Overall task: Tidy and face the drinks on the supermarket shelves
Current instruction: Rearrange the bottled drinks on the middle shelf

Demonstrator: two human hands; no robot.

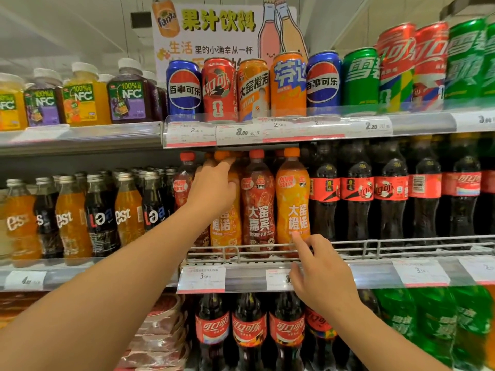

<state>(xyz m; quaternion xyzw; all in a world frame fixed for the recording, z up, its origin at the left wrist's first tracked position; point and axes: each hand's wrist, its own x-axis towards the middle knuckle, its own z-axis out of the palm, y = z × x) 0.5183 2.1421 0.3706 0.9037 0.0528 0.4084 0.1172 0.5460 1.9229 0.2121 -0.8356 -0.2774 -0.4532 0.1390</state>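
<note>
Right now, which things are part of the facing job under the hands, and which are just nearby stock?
In the job:
left hand gripping an orange bottle
right hand, forefinger touching another orange bottle
red-brown bottle between them

Nearby only:
cans above
cola bottles
juice bottles
price tags

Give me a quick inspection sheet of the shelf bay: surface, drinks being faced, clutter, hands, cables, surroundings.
Surface: middle shelf with wire front rail and price tags.
Job's things: orange Dayao bottle gripped near its shoulder; dark red Dayao bottle and second orange bottle upright, labels forward.
Clutter: nothing seen.
Hands: left hand curled around the orange Dayao bottle; right hand with index fingertip touching the second orange bottle's lower label.
Cables: nothing seen.
Surroundings: cans above, cola bottles to the right, glass bottles to the left, Fanta sign on top.
</note>
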